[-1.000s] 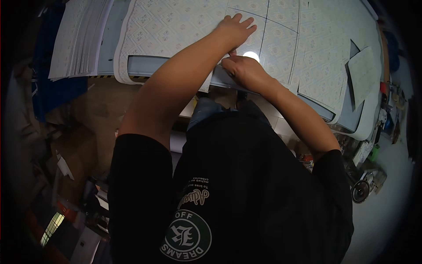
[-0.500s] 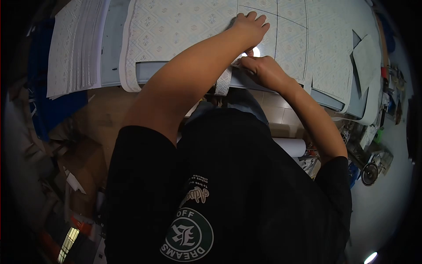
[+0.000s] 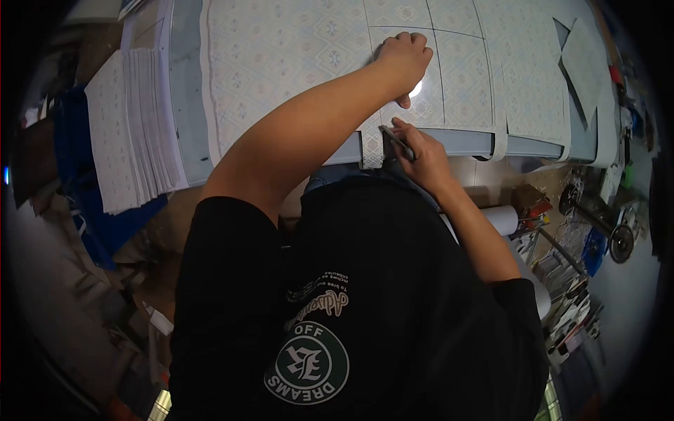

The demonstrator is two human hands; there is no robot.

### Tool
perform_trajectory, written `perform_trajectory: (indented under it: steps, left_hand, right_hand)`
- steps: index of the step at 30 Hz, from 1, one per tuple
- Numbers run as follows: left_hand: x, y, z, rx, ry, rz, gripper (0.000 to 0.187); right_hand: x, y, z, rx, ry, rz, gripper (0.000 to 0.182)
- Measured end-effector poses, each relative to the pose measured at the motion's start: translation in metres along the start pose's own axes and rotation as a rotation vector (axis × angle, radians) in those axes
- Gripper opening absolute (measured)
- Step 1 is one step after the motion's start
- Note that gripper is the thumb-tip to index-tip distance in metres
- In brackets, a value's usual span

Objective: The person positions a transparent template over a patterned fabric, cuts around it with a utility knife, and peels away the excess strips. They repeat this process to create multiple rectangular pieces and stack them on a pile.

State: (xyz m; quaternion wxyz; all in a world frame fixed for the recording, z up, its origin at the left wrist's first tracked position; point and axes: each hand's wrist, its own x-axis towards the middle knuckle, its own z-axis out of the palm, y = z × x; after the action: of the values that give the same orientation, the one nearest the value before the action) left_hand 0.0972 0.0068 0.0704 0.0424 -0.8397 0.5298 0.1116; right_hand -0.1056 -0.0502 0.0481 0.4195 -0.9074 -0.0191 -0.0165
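Note:
A pale sheet with a diamond pattern (image 3: 302, 52) covers much of the table, with dark straight lines drawn across it. My left hand (image 3: 406, 62) presses down on this sheet, fingers bent and thumb apart from them; no object shows in it. Closer to my body, my right hand (image 3: 427, 160) is closed around a slim grey knife (image 3: 399, 143), which looks like a utility cutter. Its tip points up and left, at the sheet's near edge. Beside the tip, a narrow patterned strip (image 3: 372, 149) hangs over the table edge. A bright glare lies beside my left hand.
Stacked patterned sheets (image 3: 130, 130) stand at the left end of the table (image 3: 186, 98). A loose cut piece (image 3: 581, 67) lies at the right. Below the table edge are a white roll (image 3: 500, 220) and a round dark-rimmed object (image 3: 621, 243).
My right hand has drawn back toward my body, away from my left hand, and the knife now shows. My left hand stays on the sheet, its fingers closer together. The view has shifted.

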Motion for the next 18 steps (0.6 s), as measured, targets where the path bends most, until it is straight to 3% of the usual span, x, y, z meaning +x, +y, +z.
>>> perform_trajectory:
  steps: [3, 5, 9, 12, 18]
  left_hand:
    - [0.003, -0.001, -0.001, 0.001, 0.031, 0.060, 0.103]
    - [0.007, -0.004, -0.012, -0.011, -0.130, 0.072, 0.101]
    - [0.011, -0.007, -0.019, 0.020, -0.192, 0.152, 0.101]
    - [0.013, -0.006, -0.019, 0.057, -0.248, 0.154, 0.102]
    - [0.012, -0.009, -0.020, 0.096, -0.249, 0.197, 0.103]
  right_hand:
    - [-0.008, -0.018, 0.019, -0.038, 0.193, 0.056, 0.022]
    - [-0.011, -0.036, 0.030, -0.066, 0.256, 0.170, 0.018]
    - [-0.004, -0.063, 0.047, -0.178, 0.397, 0.321, 0.015]
    - [0.001, -0.083, 0.047, -0.161, 0.321, 0.571, 0.018]
    - [0.017, -0.075, 0.053, -0.198, 0.393, 0.561, 0.020]
